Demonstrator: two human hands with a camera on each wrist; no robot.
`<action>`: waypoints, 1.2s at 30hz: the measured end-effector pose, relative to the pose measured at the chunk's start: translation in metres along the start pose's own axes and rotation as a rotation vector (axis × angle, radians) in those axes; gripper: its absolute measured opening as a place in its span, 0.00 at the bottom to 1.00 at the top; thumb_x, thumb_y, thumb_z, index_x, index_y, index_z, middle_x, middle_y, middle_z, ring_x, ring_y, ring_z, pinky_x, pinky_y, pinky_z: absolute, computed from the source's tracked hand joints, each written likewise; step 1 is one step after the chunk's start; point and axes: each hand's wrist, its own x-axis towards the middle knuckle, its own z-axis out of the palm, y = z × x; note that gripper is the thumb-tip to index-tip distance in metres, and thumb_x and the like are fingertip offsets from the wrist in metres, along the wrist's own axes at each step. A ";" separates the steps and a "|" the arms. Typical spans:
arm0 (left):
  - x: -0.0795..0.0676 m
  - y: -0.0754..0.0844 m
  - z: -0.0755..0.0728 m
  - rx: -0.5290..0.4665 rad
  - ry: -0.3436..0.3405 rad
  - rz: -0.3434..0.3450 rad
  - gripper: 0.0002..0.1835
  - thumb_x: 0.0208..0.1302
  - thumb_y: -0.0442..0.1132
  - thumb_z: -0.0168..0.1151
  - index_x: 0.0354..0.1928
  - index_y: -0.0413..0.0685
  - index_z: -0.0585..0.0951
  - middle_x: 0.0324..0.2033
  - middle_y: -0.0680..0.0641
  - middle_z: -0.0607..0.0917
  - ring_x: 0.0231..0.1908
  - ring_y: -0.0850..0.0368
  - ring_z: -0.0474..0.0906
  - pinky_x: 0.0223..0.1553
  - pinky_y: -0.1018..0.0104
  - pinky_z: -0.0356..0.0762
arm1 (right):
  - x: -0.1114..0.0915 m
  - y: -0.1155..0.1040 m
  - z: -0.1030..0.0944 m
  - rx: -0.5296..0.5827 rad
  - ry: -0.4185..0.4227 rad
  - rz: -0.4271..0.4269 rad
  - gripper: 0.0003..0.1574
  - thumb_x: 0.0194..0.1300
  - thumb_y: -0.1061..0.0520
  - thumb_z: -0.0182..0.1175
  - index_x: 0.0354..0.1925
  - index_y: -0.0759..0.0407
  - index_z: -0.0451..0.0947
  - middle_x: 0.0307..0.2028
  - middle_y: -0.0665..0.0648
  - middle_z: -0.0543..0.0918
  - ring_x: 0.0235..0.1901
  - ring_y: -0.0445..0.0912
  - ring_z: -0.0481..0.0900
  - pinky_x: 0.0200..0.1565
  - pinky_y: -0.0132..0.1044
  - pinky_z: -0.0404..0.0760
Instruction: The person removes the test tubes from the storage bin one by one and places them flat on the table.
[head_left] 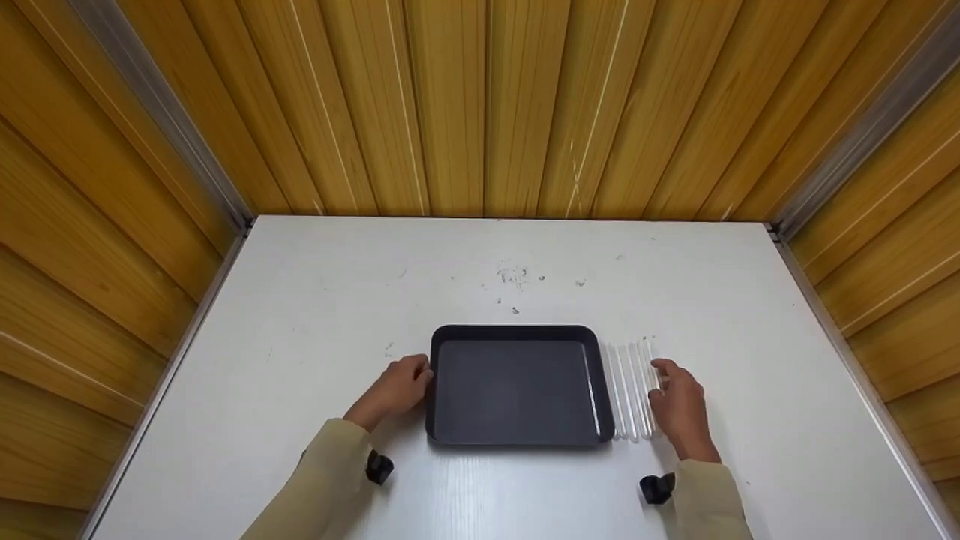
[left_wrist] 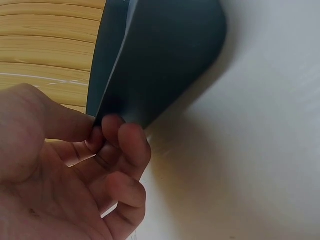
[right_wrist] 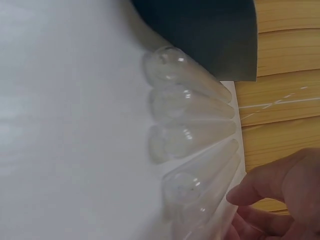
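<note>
A dark grey rectangular tray [head_left: 517, 394] lies flat on the white table. My left hand [head_left: 401, 384] is at its left side; in the left wrist view the thumb and curled fingers [left_wrist: 132, 145] pinch the edge of the tray [left_wrist: 170, 55]. Along the tray's right side lie several clear test tubes [head_left: 634, 394] in a row, their rounded ends [right_wrist: 172, 65] toward the near side. Beside the outermost tubes, my right hand [head_left: 681, 405] has its thumb and forefinger apart, the thumb tip right at the last tube in the right wrist view.
The white table [head_left: 322, 300] bears small dark marks behind the tray. Yellow wood-look panels [head_left: 450, 112] wall it in at the back and both sides, with metal framing [head_left: 165, 112] at the corners. Black wrist devices [head_left: 379, 467] show at both sleeves.
</note>
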 end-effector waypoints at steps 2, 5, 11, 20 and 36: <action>0.000 0.000 0.000 0.001 -0.003 -0.002 0.12 0.77 0.33 0.51 0.29 0.45 0.70 0.24 0.49 0.73 0.26 0.56 0.69 0.30 0.63 0.66 | 0.000 0.001 0.000 -0.002 0.005 0.001 0.31 0.64 0.74 0.54 0.65 0.73 0.69 0.55 0.76 0.76 0.53 0.66 0.77 0.51 0.58 0.76; 0.000 0.000 0.001 -0.001 -0.006 0.000 0.12 0.77 0.33 0.51 0.31 0.45 0.71 0.25 0.49 0.73 0.27 0.56 0.70 0.30 0.63 0.67 | 0.001 0.001 0.000 0.000 0.008 0.004 0.31 0.64 0.74 0.54 0.66 0.73 0.69 0.53 0.76 0.77 0.52 0.66 0.77 0.51 0.58 0.76; -0.001 0.000 0.001 -0.008 -0.013 -0.013 0.11 0.77 0.33 0.50 0.31 0.45 0.71 0.25 0.49 0.74 0.26 0.56 0.70 0.30 0.62 0.67 | 0.001 -0.001 0.000 0.027 -0.008 0.012 0.30 0.67 0.72 0.53 0.66 0.73 0.68 0.56 0.75 0.75 0.53 0.66 0.77 0.52 0.58 0.76; 0.000 0.001 0.000 -0.004 -0.004 -0.018 0.12 0.77 0.33 0.50 0.30 0.45 0.71 0.25 0.49 0.74 0.26 0.55 0.70 0.30 0.62 0.67 | 0.000 -0.005 0.000 0.031 0.042 -0.022 0.26 0.68 0.70 0.53 0.64 0.73 0.71 0.58 0.74 0.76 0.55 0.64 0.77 0.53 0.57 0.76; 0.002 -0.001 0.002 0.042 0.011 -0.010 0.11 0.77 0.34 0.50 0.31 0.44 0.72 0.26 0.49 0.73 0.29 0.55 0.70 0.32 0.61 0.67 | -0.009 -0.028 -0.001 0.021 0.055 -0.139 0.24 0.67 0.71 0.55 0.62 0.72 0.73 0.57 0.72 0.77 0.52 0.62 0.80 0.48 0.53 0.81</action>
